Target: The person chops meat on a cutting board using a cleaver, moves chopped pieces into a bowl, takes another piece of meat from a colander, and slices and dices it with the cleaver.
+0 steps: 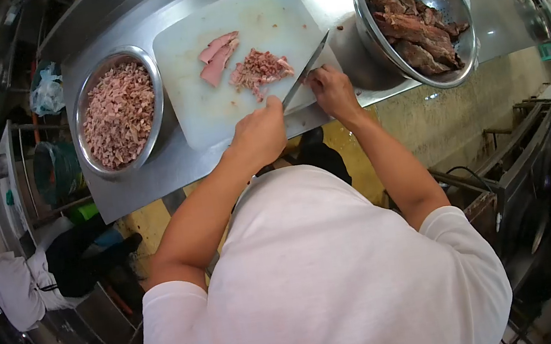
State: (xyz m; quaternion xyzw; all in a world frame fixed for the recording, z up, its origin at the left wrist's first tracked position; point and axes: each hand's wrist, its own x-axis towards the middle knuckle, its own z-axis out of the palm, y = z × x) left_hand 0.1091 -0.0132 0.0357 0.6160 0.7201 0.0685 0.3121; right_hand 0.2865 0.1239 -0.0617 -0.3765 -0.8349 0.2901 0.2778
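My left hand [262, 132] is closed round the handle of a knife [306, 70], whose blade points up and to the right over the edge of a white cutting board [203, 126]. Beside the blade, the fingers of my right hand [335, 94] are pinched together at the board's right edge; anything between them is too small to make out. On the board lie a pile of chopped meat [262, 69] and, to its left, some flat pink slices of meat [219, 57].
A metal bowl [158, 83] of diced meat stands left of the board. At the right, a metal colander [464, 15] holds large browned meat pieces. Both stand on a steel table [112, 200]. Another person in a white top [16, 289] is at the far left.
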